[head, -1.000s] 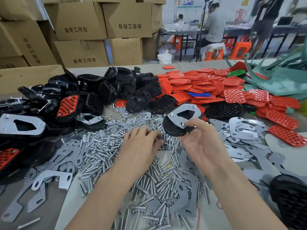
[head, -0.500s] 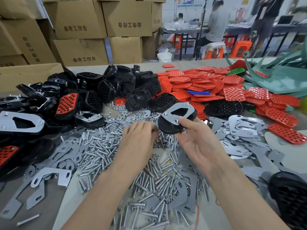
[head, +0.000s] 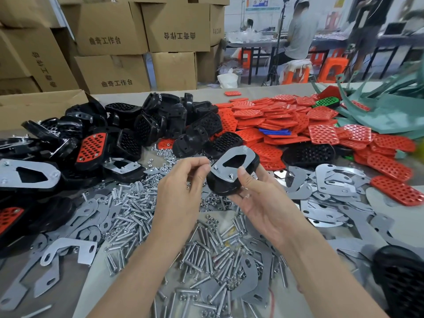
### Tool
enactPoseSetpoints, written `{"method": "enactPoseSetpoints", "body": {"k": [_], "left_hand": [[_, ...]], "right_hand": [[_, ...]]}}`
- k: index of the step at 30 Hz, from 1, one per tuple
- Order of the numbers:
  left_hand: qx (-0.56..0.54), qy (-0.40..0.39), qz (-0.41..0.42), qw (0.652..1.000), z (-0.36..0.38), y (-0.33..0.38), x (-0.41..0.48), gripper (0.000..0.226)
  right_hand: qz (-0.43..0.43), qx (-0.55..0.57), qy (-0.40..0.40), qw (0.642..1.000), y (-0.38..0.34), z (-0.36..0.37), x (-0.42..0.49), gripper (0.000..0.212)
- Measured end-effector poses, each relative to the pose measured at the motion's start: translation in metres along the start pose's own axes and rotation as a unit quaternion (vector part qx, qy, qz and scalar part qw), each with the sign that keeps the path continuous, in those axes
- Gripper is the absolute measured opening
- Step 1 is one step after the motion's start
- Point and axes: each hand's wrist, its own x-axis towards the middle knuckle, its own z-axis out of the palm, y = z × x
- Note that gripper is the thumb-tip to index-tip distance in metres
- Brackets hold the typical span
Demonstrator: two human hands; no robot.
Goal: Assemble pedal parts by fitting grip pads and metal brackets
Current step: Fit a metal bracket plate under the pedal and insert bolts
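Cluttered workshop table (head: 399, 216), cardboard boxes (head: 110, 31) stacked behind. Heaped across it: black pedal bodies (head: 160, 120) at the back left, red grip pads (head: 275, 120) at the back right, loose metal brackets (head: 332, 187) to the right, bolts (head: 206, 253) scattered through the middle.

Held up over the bolts, between both hands: one black pedal (head: 224, 185) with a metal plate (head: 248, 157) laid on top, bolt ends poking up through its corners. Gripped by the right hand (head: 263, 203), thumb pressing the plate's near edge, fingers curled under the black body. Left hand (head: 181, 180) just beside the plate's left corner, fingertips pinched together, perhaps on a nut; too small to tell.

Probably light and rigid: hard plastic under thin, stiff steel. Plate likely loose until nutted, so apt to slide. Best clamped top and bottom at once, thumb on the plate, clear of the cutout edge and the bolt tips.
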Motion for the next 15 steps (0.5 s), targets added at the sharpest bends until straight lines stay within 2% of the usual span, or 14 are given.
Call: {"method": "enactPoseSetpoints", "body": {"k": [9,15], "left_hand": [[0.028,-0.006,0.025,0.999,0.0014,0.0,0.0002,0.01],[-0.017,0.005,-0.012,1.0,0.003,0.0006,0.0002,0.005]], "right_hand": [[0.004,-0.037,-0.028,0.999,0.0041,0.0015,-0.0009,0.036],[-0.006,-0.034,-0.031,0.999,0.0043,0.0035,-0.0024,0.04]]}}
